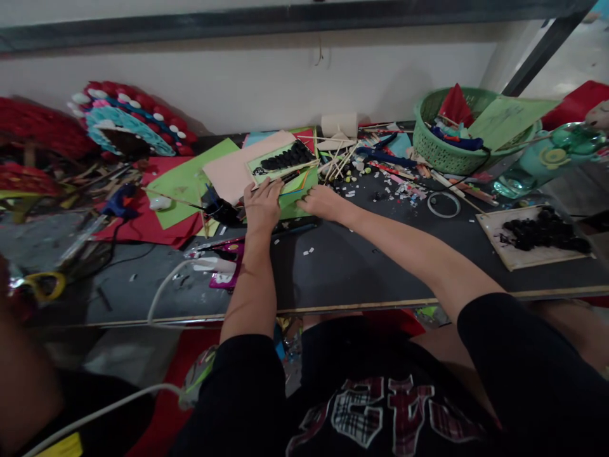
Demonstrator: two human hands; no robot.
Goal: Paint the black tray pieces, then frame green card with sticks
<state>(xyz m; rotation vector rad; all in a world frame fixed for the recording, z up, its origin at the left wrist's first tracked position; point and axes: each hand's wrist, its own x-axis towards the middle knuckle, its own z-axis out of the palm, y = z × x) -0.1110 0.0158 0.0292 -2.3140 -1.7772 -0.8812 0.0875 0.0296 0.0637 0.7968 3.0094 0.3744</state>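
Observation:
My left hand (262, 202) rests on the near left edge of a framed panel (257, 170), its fingers spread over the papers there. On that panel lie rows of black oval pieces (288, 156). To its right, my right hand (320, 201) is closed at the edge of green paper (291, 204); what its fingers pinch is too small to make out. Sheets of orange and blue paper show between the hands. Under the panel is a pink sheet (223, 166), and a dark cup with tools (221, 212) stands left of my left hand.
A green basket (428, 149) and a bottle (516, 174) stand at the right, near a board with black pieces (507, 251). Sticks, scraps and a tape ring (444, 205) lie between. At left are a glue gun (118, 202), yellow-handled scissors (47, 285) and a person's arm (23, 374).

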